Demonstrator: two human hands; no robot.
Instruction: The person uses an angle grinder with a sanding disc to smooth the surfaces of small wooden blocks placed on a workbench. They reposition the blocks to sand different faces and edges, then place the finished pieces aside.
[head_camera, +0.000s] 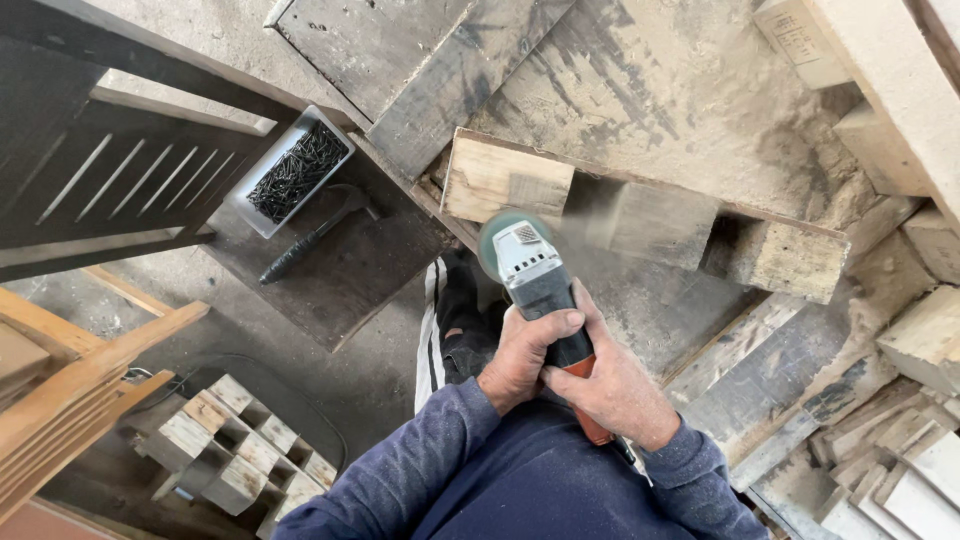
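Observation:
I hold a hand-held power sander (532, 272) with a grey and orange body, its round disc pointing at a pale wooden block (505, 180). My left hand (525, 352) is wrapped over the top of the tool's body. My right hand (615, 385) grips the orange rear handle beside it. The disc sits at the lower edge of the block, which is one leg of a weathered wooden pallet (660, 110). Fine dust hangs in the air just right of the disc.
A grey tray full of black screws (296, 172) rests on a dark board, with a black-handled hammer (312, 236) next to it. Stacked wooden blocks (235, 450) lie at lower left, loose offcuts (890, 460) at right, and a wooden frame (70, 385) at left.

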